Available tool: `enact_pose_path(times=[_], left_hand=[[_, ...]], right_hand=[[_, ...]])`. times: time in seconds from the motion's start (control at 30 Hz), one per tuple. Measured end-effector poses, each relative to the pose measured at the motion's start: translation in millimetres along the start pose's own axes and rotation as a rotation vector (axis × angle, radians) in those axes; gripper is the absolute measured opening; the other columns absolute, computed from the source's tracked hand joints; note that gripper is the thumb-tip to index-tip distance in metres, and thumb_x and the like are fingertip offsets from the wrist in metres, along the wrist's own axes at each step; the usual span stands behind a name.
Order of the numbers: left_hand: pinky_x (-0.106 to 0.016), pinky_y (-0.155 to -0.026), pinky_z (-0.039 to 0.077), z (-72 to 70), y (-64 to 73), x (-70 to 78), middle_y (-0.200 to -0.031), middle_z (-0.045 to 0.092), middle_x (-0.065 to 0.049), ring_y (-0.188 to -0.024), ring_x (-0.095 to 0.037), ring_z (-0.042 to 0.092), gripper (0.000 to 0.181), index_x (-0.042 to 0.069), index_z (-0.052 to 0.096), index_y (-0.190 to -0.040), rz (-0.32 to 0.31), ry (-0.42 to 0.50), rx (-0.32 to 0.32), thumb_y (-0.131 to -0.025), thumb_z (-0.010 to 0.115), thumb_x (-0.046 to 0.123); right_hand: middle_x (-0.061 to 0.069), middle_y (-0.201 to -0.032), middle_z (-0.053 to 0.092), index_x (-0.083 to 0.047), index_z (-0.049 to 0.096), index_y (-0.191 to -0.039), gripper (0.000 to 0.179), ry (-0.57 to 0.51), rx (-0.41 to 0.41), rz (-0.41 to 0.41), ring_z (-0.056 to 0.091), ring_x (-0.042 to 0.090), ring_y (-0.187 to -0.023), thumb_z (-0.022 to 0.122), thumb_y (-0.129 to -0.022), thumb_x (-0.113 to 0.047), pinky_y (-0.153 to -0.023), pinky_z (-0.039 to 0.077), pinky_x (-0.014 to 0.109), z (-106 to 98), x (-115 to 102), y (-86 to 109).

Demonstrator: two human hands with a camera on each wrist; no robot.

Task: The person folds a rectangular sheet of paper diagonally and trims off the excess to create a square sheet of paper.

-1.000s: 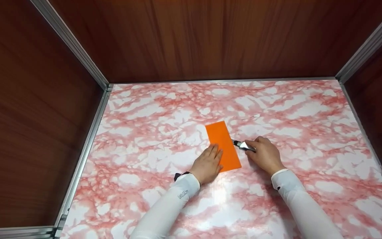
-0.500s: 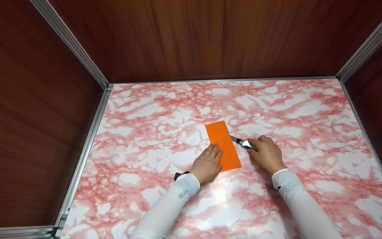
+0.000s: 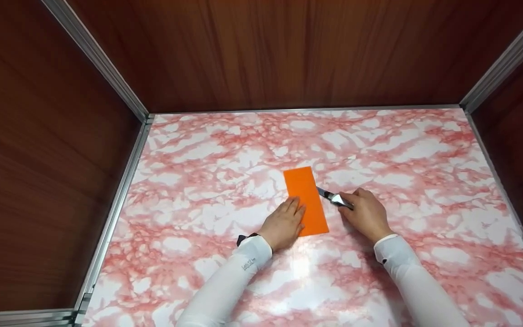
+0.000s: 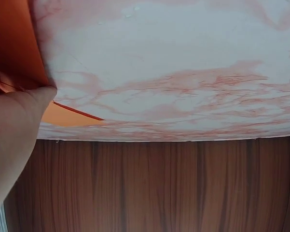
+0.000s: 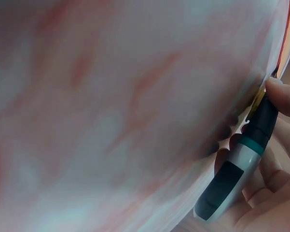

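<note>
An orange rectangular sheet of paper (image 3: 306, 197) lies on the table, its long side running away from the person. My left hand (image 3: 282, 224) rests on its lower left part, fingers extended. In the left wrist view that hand (image 4: 14, 118) is at the left edge, beside the orange sheet (image 4: 12, 41). My right hand (image 3: 367, 212) grips a utility knife (image 3: 341, 200) by its handle, with the blade tip at the sheet's right edge. The right wrist view shows the knife's silver, teal and black body (image 5: 248, 157) in the curled fingers; the blade is mostly hidden.
The table (image 3: 198, 190) has a red-and-white marbled top. Dark wood panels stand at the back (image 3: 261, 59), the left (image 3: 39, 172) and the right (image 3: 515, 113), framed by metal rails (image 3: 111, 213).
The knife first moved up along the sheet's right edge. Since then the sheet has turned slightly, its far end shifting to the right. The left hand has stayed nearly in place on it.
</note>
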State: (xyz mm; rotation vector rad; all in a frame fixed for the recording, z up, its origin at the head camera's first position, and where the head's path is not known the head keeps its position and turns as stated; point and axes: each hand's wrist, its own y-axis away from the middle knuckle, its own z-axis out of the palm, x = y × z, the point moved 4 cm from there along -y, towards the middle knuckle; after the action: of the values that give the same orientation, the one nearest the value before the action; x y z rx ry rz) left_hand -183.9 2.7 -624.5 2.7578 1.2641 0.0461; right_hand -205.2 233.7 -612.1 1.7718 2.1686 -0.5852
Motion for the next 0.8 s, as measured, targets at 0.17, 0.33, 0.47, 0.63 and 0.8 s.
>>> enact_pose_path(times=[0.17,0.33,0.47,0.63,0.8], left_hand=[[-0.039,-0.114,0.021,-3.7,-2.3,0.3,-0.151,0.034,-0.017,-0.141,-0.032,0.027,0.055,0.007,0.041,-0.147,-0.013,0.017,0.021,-0.103,0.042,0.039],[-0.037,-0.114,0.021,-4.5,-4.1,1.3,-0.149,0.038,-0.016,-0.140,-0.032,0.030,0.052,0.006,0.045,-0.143,-0.048,0.029,0.036,-0.102,0.045,0.038],[-0.037,-0.114,0.022,-3.6,-5.0,2.5,-0.147,0.039,-0.015,-0.138,-0.032,0.032,0.056,0.005,0.041,-0.146,-0.068,0.005,0.040,-0.102,0.045,0.039],[-0.037,-0.114,0.022,-3.7,-5.9,3.3,-0.150,0.035,-0.017,-0.139,-0.033,0.031,0.057,0.004,0.041,-0.147,-0.082,-0.008,0.034,-0.102,0.044,0.039],[-0.036,-0.114,0.023,-4.8,-6.8,2.2,-0.155,0.028,-0.018,-0.142,-0.032,0.026,0.056,0.006,0.041,-0.148,-0.116,0.038,0.017,-0.102,0.045,0.039]], right_hand=[[0.004,-0.089,0.057,-0.014,0.068,-0.126,0.045,0.000,0.000,0.000,0.050,0.022,-0.076,0.077,-0.083,-0.024,-0.060,0.039,0.038,1.3,-3.1,-0.1],[0.005,-0.090,0.056,-0.015,0.068,-0.126,0.044,0.003,-0.005,0.006,0.051,0.023,-0.077,0.076,-0.083,-0.023,-0.060,0.040,0.038,3.1,-6.1,-2.2],[0.005,-0.090,0.056,-0.016,0.069,-0.126,0.044,0.006,-0.005,0.000,0.051,0.023,-0.077,0.075,-0.083,-0.023,-0.060,0.040,0.038,4.7,-7.3,-3.6],[0.005,-0.088,0.056,-0.016,0.069,-0.126,0.043,0.025,-0.006,-0.016,0.051,0.023,-0.076,0.075,-0.084,-0.023,-0.060,0.040,0.039,5.5,-8.1,-4.8],[0.005,-0.088,0.056,-0.015,0.069,-0.125,0.043,0.030,-0.011,-0.020,0.050,0.023,-0.074,0.075,-0.084,-0.023,-0.058,0.040,0.038,5.0,-8.8,-5.8]])
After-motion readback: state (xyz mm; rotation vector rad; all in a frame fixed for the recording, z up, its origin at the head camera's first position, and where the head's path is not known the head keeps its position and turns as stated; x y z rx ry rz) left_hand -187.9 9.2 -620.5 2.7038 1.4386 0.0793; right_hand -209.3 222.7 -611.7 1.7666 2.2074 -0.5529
